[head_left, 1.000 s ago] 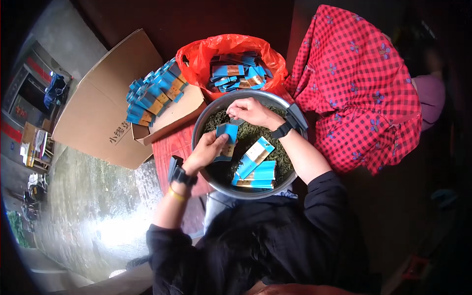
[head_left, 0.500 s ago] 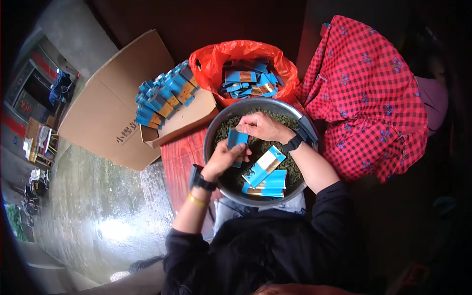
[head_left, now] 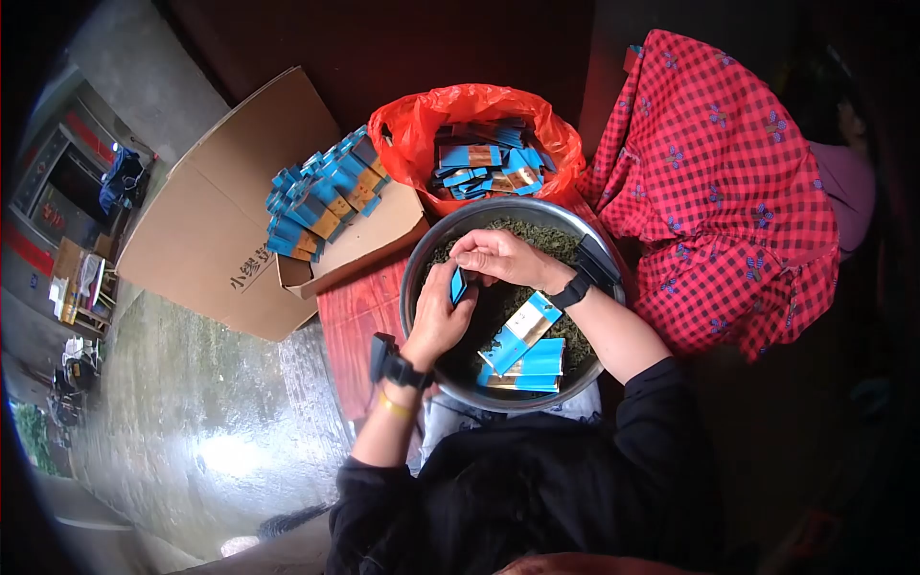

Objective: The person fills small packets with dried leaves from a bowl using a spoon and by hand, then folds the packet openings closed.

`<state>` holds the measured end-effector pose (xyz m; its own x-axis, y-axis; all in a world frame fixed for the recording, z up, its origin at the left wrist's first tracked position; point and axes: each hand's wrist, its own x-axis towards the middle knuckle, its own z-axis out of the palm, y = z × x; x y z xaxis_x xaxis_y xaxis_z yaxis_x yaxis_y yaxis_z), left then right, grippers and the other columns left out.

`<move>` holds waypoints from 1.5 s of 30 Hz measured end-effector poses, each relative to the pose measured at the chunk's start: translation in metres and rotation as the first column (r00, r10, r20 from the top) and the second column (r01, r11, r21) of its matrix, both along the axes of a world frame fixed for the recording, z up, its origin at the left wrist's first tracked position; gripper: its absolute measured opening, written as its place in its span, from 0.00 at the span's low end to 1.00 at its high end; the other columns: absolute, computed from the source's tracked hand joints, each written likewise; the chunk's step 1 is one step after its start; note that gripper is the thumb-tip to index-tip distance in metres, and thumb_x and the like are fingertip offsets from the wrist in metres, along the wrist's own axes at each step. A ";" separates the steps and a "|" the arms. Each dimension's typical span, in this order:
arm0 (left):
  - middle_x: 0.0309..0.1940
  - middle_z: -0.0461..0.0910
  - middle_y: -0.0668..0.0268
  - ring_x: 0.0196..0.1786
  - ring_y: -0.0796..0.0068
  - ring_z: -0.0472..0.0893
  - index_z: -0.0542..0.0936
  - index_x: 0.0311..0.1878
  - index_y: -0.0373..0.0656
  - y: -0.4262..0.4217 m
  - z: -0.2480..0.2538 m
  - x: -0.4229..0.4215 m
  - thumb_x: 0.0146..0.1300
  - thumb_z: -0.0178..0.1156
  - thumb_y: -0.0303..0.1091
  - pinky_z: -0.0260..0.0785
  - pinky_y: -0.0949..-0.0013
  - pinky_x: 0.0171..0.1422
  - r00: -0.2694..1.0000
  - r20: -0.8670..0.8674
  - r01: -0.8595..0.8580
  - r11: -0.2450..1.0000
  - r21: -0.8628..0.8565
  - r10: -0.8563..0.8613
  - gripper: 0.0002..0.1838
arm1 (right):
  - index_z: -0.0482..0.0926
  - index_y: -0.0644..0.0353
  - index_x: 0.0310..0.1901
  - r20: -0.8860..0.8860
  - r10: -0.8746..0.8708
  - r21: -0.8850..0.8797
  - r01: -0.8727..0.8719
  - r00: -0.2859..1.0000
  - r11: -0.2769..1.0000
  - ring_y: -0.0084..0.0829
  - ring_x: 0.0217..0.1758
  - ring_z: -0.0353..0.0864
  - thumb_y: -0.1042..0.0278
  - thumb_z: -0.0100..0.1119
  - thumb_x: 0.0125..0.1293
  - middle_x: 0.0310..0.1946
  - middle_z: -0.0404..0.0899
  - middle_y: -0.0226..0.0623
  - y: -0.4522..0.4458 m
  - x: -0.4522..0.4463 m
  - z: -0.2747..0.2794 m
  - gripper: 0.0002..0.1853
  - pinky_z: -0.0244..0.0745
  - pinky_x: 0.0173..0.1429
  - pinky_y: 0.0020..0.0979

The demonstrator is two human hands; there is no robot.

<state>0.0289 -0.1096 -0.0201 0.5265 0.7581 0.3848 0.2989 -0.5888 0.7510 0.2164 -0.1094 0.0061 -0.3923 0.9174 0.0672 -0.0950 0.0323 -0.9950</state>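
The held packet (head_left: 458,285), blue on its visible side, is located above the left part of the metal basin (head_left: 416,287); it is gripped by the left hand (head_left: 439,311), the grip being closed about it between thumb and fingers; most of the packet is covered by the hand and its contents cannot be seen. The right hand (head_left: 498,257) is positioned just beside the top of the packet, palm down, with the fingers bent; whether anything is pinched by this grip cannot be told.

The basin is lined with dark green dried leaves (head_left: 546,239); on the leaves, at the side nearest the body, a blue-and-gold packet (head_left: 523,332) is laid at a slant, overlapping a small stack of packets (head_left: 537,368). Beyond the basin, a red plastic bag (head_left: 401,125) is placed, its mouth open; loose packets (head_left: 479,157) are contained in it. To the left of the bag, an open cardboard box (head_left: 369,238) is seated on the red bench (head_left: 359,311); overlapping rows of packets (head_left: 321,196) are held in it. To the right, a red checked cloth (head_left: 709,201) is draped in folds.
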 end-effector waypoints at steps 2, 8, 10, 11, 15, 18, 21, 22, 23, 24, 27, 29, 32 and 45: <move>0.46 0.74 0.50 0.50 0.47 0.76 0.69 0.59 0.37 0.003 -0.003 0.000 0.57 0.61 0.25 0.68 0.58 0.56 1.000 0.014 0.005 1.000 -0.021 -0.004 0.26 | 0.77 0.61 0.49 -0.008 0.010 0.004 -0.010 1.000 1.000 0.15 0.31 0.74 0.52 0.58 0.69 0.33 0.78 0.26 0.000 0.000 -0.001 0.19 0.69 0.32 0.20; 0.47 0.74 0.50 0.52 0.49 0.77 0.69 0.60 0.37 0.005 -0.009 0.000 0.57 0.62 0.25 0.68 0.59 0.57 0.998 0.054 -0.009 0.997 -0.075 0.013 0.26 | 0.76 0.59 0.54 -0.015 0.045 0.022 -0.044 0.999 0.999 0.16 0.32 0.76 0.49 0.57 0.70 0.34 0.78 0.25 0.005 0.002 -0.016 0.22 0.71 0.34 0.19; 0.48 0.74 0.50 0.53 0.52 0.77 0.69 0.60 0.37 0.004 -0.008 0.000 0.57 0.63 0.25 0.68 0.61 0.59 0.997 0.064 -0.024 0.995 -0.095 0.031 0.27 | 0.75 0.58 0.56 0.008 0.069 0.006 -0.069 0.998 0.998 0.16 0.33 0.76 0.46 0.55 0.70 0.34 0.78 0.25 0.004 0.003 -0.013 0.24 0.71 0.36 0.20; 0.48 0.74 0.50 0.53 0.52 0.77 0.69 0.60 0.37 0.002 -0.009 -0.001 0.57 0.63 0.25 0.68 0.61 0.59 0.998 0.061 -0.025 0.995 -0.095 0.030 0.27 | 0.74 0.58 0.57 0.008 0.083 -0.008 -0.083 0.997 0.997 0.17 0.33 0.76 0.46 0.55 0.70 0.34 0.78 0.26 0.004 0.004 -0.012 0.25 0.71 0.36 0.20; 0.49 0.74 0.49 0.54 0.51 0.76 0.70 0.59 0.38 0.005 -0.009 0.000 0.55 0.63 0.26 0.68 0.60 0.59 0.994 0.084 -0.061 0.991 -0.122 0.071 0.27 | 0.72 0.58 0.60 0.026 0.143 -0.045 -0.142 0.989 0.989 0.17 0.34 0.77 0.56 0.56 0.69 0.36 0.78 0.26 0.004 0.010 -0.010 0.22 0.73 0.39 0.20; 0.47 0.73 0.49 0.53 0.46 0.74 0.70 0.58 0.39 -0.002 0.001 0.003 0.53 0.65 0.29 0.68 0.55 0.58 0.996 -0.057 -0.059 0.996 0.060 0.062 0.27 | 0.71 0.58 0.60 0.017 0.148 -0.061 -0.147 0.989 0.987 0.17 0.33 0.77 0.65 0.54 0.66 0.36 0.79 0.26 0.005 0.013 -0.013 0.22 0.73 0.38 0.21; 0.47 0.73 0.51 0.53 0.48 0.74 0.70 0.57 0.39 -0.005 0.003 0.003 0.51 0.68 0.33 0.68 0.56 0.57 0.995 -0.104 0.015 0.996 0.088 -0.006 0.29 | 0.75 0.61 0.55 0.247 0.074 -0.001 -0.076 0.966 0.997 0.18 0.32 0.77 0.74 0.53 0.60 0.36 0.79 0.28 0.006 0.009 -0.014 0.20 0.73 0.36 0.21; 0.47 0.73 0.52 0.53 0.49 0.74 0.71 0.57 0.37 -0.006 0.006 0.003 0.50 0.71 0.36 0.68 0.57 0.58 0.993 -0.120 0.023 0.999 0.046 -0.018 0.32 | 0.76 0.62 0.54 0.309 0.029 0.114 -0.067 0.951 0.991 0.20 0.34 0.78 0.75 0.53 0.58 0.37 0.80 0.30 0.011 0.010 -0.025 0.20 0.74 0.38 0.23; 0.47 0.73 0.52 0.53 0.49 0.74 0.71 0.57 0.37 -0.006 0.006 0.002 0.50 0.71 0.36 0.68 0.57 0.58 0.992 -0.126 0.020 0.999 0.037 -0.015 0.32 | 0.77 0.63 0.52 0.365 -0.028 0.229 -0.061 0.931 0.971 0.22 0.36 0.79 0.77 0.54 0.56 0.38 0.81 0.31 0.015 0.012 -0.035 0.20 0.75 0.40 0.25; 0.48 0.74 0.53 0.54 0.50 0.74 0.71 0.57 0.36 -0.006 0.006 0.002 0.49 0.72 0.38 0.68 0.58 0.58 0.992 -0.122 0.028 0.999 0.036 -0.024 0.33 | 0.77 0.64 0.52 0.365 -0.080 0.349 -0.057 0.928 0.935 0.28 0.40 0.81 0.79 0.55 0.54 0.40 0.82 0.37 0.011 0.011 -0.029 0.21 0.76 0.45 0.29; 0.47 0.75 0.54 0.51 0.56 0.78 0.73 0.56 0.36 -0.005 0.005 0.003 0.47 0.76 0.39 0.70 0.63 0.56 0.994 -0.107 0.039 0.999 0.017 -0.037 0.35 | 0.76 0.65 0.52 0.470 -0.162 0.412 -0.053 0.868 0.910 0.33 0.42 0.81 0.79 0.56 0.53 0.41 0.82 0.42 0.005 0.011 -0.022 0.21 0.74 0.47 0.32; 0.47 0.75 0.56 0.50 0.59 0.78 0.73 0.56 0.36 -0.004 0.005 0.002 0.47 0.76 0.39 0.70 0.64 0.55 0.994 -0.100 0.035 0.998 -0.048 -0.040 0.34 | 0.76 0.65 0.53 0.456 -0.094 0.327 -0.068 0.885 0.943 0.31 0.37 0.80 0.78 0.56 0.54 0.36 0.82 0.40 0.005 0.013 -0.019 0.21 0.73 0.41 0.32; 0.48 0.76 0.55 0.51 0.60 0.78 0.74 0.56 0.35 0.000 -0.001 0.001 0.49 0.76 0.41 0.70 0.64 0.56 0.998 -0.010 0.055 0.981 -0.188 -0.058 0.34 | 0.75 0.65 0.54 0.351 -0.008 0.210 -0.070 0.936 0.975 0.25 0.32 0.79 0.76 0.56 0.56 0.31 0.81 0.36 0.012 0.021 -0.027 0.21 0.72 0.37 0.28; 0.38 0.79 0.69 0.39 0.80 0.76 0.74 0.57 0.33 0.006 -0.008 -0.001 0.57 0.73 0.43 0.70 0.74 0.47 0.969 0.132 -0.188 0.972 -0.143 0.207 0.31 | 0.81 0.53 0.38 0.828 -0.509 0.496 0.116 0.233 0.860 0.35 0.44 0.81 0.60 0.65 0.57 0.38 0.80 0.32 0.013 0.052 -0.039 0.10 0.74 0.47 0.41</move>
